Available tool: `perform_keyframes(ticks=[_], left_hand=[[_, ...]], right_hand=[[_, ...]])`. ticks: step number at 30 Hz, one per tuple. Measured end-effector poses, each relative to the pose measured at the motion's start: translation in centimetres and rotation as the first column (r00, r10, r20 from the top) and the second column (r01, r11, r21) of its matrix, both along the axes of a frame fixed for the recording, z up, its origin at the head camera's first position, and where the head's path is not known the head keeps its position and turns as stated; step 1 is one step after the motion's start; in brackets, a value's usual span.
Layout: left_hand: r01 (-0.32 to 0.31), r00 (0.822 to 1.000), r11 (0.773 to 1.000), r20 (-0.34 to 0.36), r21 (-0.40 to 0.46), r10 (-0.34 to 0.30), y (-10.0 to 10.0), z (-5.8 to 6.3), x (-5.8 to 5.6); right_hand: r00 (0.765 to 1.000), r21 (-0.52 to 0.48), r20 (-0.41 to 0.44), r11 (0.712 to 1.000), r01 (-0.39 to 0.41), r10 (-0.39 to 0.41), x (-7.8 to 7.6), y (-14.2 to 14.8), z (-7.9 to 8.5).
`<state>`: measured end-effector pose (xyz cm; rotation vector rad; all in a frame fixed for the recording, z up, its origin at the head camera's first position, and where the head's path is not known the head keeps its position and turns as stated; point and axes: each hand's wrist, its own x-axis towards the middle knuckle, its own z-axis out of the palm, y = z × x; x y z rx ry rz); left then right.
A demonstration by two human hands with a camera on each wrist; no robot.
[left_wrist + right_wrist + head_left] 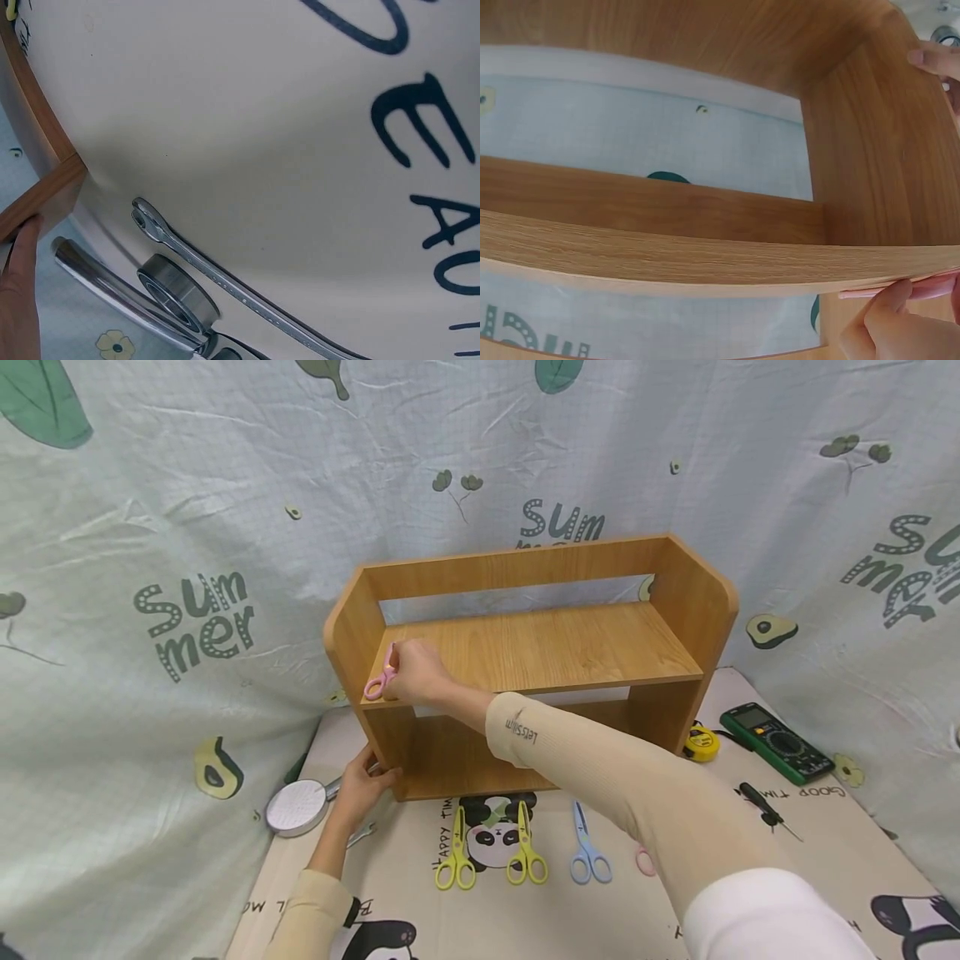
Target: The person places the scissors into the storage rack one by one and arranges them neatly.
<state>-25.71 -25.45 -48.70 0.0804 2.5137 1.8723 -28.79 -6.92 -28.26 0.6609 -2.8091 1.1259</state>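
Observation:
A wooden two-tier shelf (525,643) stands against the cloth backdrop. At the left end of its upper board, my right hand (422,672) pinches a pair of pink scissors (375,687), whose handle loops lie near the board's front edge. In the right wrist view, the fingers (891,307) hold the scissors low over that board. My left hand (363,789) grips the lower front edge of the shelf's left side panel, thumb on the inner side. Beside that hand lie a chrome-handled shower head (297,807), a wrench (240,292) and a metal bearing (178,294).
In front of the shelf lie two yellow scissors (455,856) (527,852), blue scissors (588,852) and another pink pair (644,862), partly hidden by my right sleeve. A yellow tape measure (701,743), green multimeter (780,742) and black screwdriver (763,806) lie at the right.

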Motion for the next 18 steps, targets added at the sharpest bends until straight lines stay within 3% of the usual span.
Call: perform_keyframes(ticks=[18], left_hand=[[-0.012,1.0,0.999,0.028,-0.036,0.013,0.17,0.27,0.36]], right_hand=[[0.999,0.027,0.027,0.999,0.029,-0.03,0.45,-0.07,0.03]])
